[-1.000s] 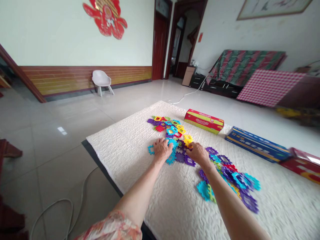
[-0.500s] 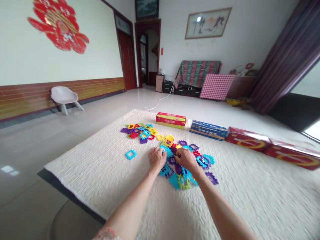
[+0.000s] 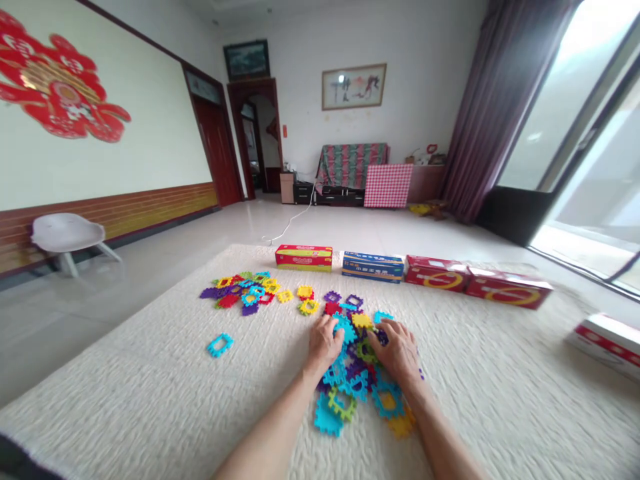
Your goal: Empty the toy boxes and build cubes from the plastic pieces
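Observation:
A pile of interlocking plastic tiles with toothed edges lies on the pale quilted cloth, in blue, purple, green, yellow and red. My left hand (image 3: 324, 343) rests at the pile's left side, thumb apart from the fingers, touching a light-blue tile (image 3: 344, 328). On the right side of the pile, my right hand (image 3: 399, 348) bends over some tiles with its thumb spread from the fingers. A green tile (image 3: 367, 352) lies between the hands, with a yellow tile (image 3: 361, 321) just beyond. Nearer to me are a blue tile (image 3: 327, 419) and another green tile (image 3: 342, 405). My right fingertips are partly hidden.
A second heap of tiles (image 3: 243, 288) lies to the left, and a single blue frame tile (image 3: 220, 345) sits apart. Along the far edge of the cloth (image 3: 165, 360) stand a red-and-green box (image 3: 303, 258), a blue box (image 3: 373, 266) and two red boxes (image 3: 436, 273).
My view has swung right and up, bringing a white-and-red box into sight at right. My hands have moved a little apart over the pile, and its tiles lie rearranged.

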A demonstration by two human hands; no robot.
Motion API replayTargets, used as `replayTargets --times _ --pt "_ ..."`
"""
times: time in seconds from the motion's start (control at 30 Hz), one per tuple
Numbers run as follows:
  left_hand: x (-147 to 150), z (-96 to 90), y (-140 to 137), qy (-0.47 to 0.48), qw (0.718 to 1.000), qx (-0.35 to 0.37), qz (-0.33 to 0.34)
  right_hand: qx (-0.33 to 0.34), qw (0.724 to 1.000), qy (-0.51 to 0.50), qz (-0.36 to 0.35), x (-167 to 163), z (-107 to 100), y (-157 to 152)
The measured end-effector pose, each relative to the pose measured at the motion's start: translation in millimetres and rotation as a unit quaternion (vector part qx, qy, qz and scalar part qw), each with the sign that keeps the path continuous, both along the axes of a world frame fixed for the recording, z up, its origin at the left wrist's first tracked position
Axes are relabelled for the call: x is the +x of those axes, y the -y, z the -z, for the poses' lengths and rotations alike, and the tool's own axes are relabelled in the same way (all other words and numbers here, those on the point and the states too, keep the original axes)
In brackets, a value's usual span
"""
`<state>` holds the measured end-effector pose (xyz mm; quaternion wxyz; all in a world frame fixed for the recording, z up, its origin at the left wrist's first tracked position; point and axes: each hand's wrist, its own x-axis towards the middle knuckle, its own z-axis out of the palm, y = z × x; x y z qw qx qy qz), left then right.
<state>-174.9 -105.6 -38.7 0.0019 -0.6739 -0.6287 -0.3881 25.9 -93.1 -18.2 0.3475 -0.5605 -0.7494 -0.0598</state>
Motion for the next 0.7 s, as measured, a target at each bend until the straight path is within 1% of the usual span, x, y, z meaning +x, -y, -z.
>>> replayTargets --times 0.17,0.23,0.33,0.4,0.47,0.53,0.57,0.63,0.7 --pt "21 6.9 -20 0.002 1.000 0.014 0.027 0.002 0.999 -0.026 0.025 13 9 -7" --pt "28 5.6 -25 0.005 0.999 0.018 0.041 0.015 0.998 -0.046 0.036 14 10 -12" --pt "29 -5.4 -25 0.011 0.996 0.035 0.084 0.046 0.993 -0.092 0.060 17 10 -17" --pt "16 -16.9 -24 0.016 0.994 0.049 0.092 0.072 0.990 -0.108 0.058 20 9 -19" --pt "-12 -28.7 -24 0.014 0.995 0.061 0.081 0.099 0.989 -0.105 0.038 22 7 -18" --pt "-56 -38.9 -23 0.009 0.996 0.070 0.053 0.124 0.988 -0.095 0.009 21 2 -14" --pt "-82 -43.0 -23 0.009 0.997 0.069 0.029 0.131 0.987 -0.090 -0.007 19 -2 -11" --pt "-137 -49.1 -21 0.007 0.999 0.043 -0.027 0.127 0.987 -0.082 -0.046 9 -10 -7" --pt "-191 -52.3 -20 0.014 0.995 0.011 -0.099 0.104 0.987 -0.075 -0.097 -11 -21 -6"
